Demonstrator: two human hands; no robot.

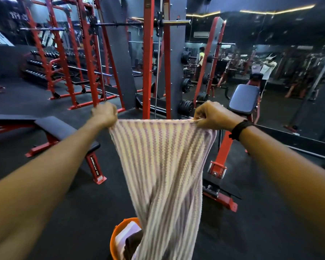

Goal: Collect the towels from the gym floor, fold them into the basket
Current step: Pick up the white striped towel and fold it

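Head view, gym floor. I have both arms stretched forward and raised, hands well apart. My left hand (105, 115) grips the top left corner of a striped towel (163, 166), fingers curled round the bunched fabric. My right hand (213, 115) pinches the top right corner, knuckles toward the camera; a black band (239, 129) sits on that wrist.

The towel's top edge is pulled nearly straight between the two hands. The cloth, cream with pale purple stripes, hangs down and narrows with a twist toward the bottom of the frame. Its lower part hangs in front of an orange basket (116, 233) standing on the black rubber floor (69, 212); whether the towel's end touches the basket or lies inside it I cannot tell, as the end runs out of frame.

Inside the basket, left of the hanging towel: a folded pale striped towel (129, 229) and a dark cloth (132, 243) just beside it.

Surroundings: a flat bench (64, 128) with a dark pad and red frame to the left, an adjustable bench (244, 99) with red frame to the right. Ahead stands a red rack (147, 72) carrying a barbell (174, 21), with weight plates (186, 107) stored on pegs beside it. A wall mirror (270, 62) on the right reflects gym equipment and distant figures.
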